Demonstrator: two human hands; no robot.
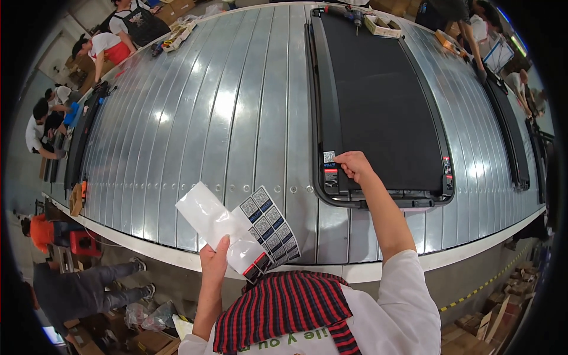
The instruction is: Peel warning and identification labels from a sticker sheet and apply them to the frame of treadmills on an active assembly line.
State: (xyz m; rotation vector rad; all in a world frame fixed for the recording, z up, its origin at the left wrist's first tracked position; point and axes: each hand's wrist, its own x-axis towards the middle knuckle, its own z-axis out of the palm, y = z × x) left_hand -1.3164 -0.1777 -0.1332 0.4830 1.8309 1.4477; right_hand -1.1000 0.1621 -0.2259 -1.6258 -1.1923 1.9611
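Observation:
My left hand [214,260] grips a bunch of label sheets in front of my apron. On top lies a glossy white backing sheet [204,207]; beside it fans out a sticker sheet [273,228] with rows of square-coded stickers. A flat black treadmill [384,100] lies on the metal conveyor, its near end toward me. My right hand [355,165] is closed, thumb and fingertip at the right edge of a white-and-blue code sticker [329,157] on the treadmill's left rail. Just below that sticker sits a black-and-red warning label [331,176].
The slatted metal conveyor [195,130] has a pale edge on my side. A power drill [357,19] and a parts box [382,26] rest at the treadmill's far end. More black treadmills [507,127] lie right and left. Several people work around the conveyor; cartons [473,331] stand behind me.

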